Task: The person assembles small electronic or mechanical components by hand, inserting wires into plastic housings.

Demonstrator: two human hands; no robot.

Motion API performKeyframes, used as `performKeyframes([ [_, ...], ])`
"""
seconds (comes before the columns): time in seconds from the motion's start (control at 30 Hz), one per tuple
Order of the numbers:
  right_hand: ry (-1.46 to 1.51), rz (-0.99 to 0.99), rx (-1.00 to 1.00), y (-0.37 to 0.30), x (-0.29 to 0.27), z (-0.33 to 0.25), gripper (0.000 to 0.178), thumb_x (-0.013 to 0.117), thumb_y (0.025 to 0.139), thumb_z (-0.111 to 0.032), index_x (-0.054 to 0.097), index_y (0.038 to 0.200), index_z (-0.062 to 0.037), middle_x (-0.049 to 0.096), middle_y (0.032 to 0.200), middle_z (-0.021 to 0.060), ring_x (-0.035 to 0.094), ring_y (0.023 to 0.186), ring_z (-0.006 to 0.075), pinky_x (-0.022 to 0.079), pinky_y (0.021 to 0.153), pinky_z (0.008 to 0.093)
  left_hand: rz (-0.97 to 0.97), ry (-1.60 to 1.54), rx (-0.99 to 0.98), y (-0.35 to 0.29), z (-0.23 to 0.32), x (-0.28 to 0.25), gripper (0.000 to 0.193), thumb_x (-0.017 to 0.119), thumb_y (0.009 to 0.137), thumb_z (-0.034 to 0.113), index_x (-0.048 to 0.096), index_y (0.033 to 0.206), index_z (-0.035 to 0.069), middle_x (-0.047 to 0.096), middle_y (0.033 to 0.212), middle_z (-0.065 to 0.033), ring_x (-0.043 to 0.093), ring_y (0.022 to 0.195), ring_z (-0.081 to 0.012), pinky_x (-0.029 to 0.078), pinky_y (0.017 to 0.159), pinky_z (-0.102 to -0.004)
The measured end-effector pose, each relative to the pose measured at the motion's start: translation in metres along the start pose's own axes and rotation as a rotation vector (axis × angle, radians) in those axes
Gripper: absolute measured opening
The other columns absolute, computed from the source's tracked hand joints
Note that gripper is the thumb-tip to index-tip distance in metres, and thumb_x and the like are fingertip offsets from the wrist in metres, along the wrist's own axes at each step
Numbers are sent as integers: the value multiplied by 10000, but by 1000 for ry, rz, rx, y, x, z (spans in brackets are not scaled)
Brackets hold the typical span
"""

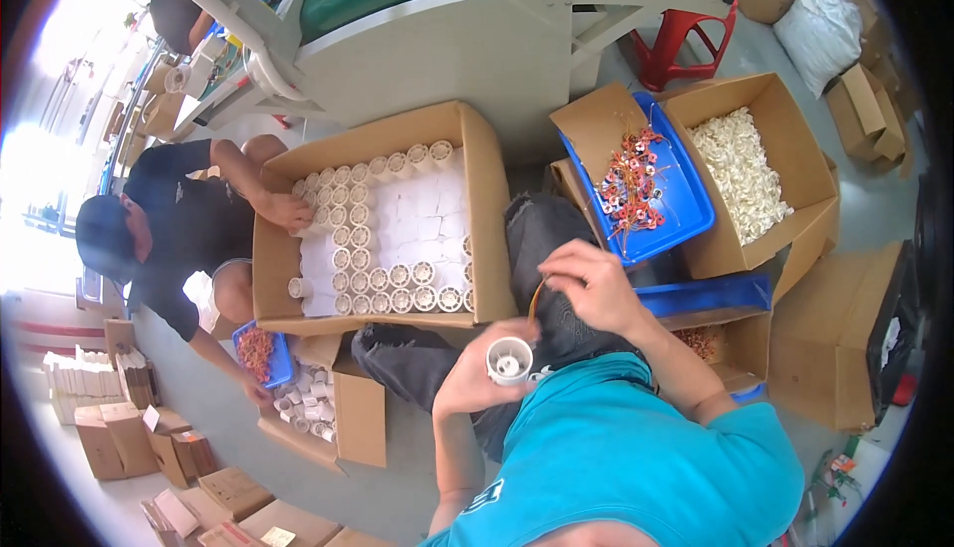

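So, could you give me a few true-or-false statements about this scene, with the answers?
1. The person's left hand holds a white cylindrical part. True.
2. The person's right hand grips a red stool. False: it pinches thin coloured wires.
3. The blue tray beside the box of cream-white pieces holds small red parts with wires. True.
4. The large cardboard box is packed full. False: much of its pale bottom shows bare.
5. A co-worker's hand is at the white cylinders in the large cardboard box. True.

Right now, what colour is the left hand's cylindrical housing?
White cylindrical housing, clearest in the head view.
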State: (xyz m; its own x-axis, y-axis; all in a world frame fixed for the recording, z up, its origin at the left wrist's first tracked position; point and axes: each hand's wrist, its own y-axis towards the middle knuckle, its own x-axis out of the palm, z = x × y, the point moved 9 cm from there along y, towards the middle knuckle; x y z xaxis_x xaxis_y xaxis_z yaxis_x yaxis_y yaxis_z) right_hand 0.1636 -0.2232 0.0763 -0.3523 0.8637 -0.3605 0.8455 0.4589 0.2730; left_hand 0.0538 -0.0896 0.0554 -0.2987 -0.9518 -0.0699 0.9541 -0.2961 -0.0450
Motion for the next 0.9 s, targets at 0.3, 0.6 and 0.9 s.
performKeyframes([
  [0.3, -41, 342, -290, 1, -27, -68, 259, 720, 727, 153, 707, 956, 33, 669, 991, 152, 676, 830, 228, 568, 724, 300, 633, 617, 213, 1, 18, -29, 475, 847, 663, 28, 565, 1045, 5, 570, 950, -106, 621, 797, -223, 510, 707, -317],
  [0.6, -18, 249, -386, -6, 2, -70, 271, 710, 736, 132, 711, 984, 23, 671, 1022, 151, 685, 844, 254, 579, 716, 306, 612, 293, 51, -3, -3, -27, 494, 846, 648, 7, 564, 1054, 18, 583, 949, -105, 629, 826, -233, 515, 723, -324],
  [0.9, -56, 170, -410, -9, 11, -68, 259, 726, 724, 115, 715, 965, 22, 678, 1009, 160, 687, 850, 270, 584, 727, 314, 602, 290, 59, -2, -3, -24, 470, 829, 642, -12, 573, 1035, 19, 606, 956, -108, 637, 839, -246, 520, 731, -327],
])
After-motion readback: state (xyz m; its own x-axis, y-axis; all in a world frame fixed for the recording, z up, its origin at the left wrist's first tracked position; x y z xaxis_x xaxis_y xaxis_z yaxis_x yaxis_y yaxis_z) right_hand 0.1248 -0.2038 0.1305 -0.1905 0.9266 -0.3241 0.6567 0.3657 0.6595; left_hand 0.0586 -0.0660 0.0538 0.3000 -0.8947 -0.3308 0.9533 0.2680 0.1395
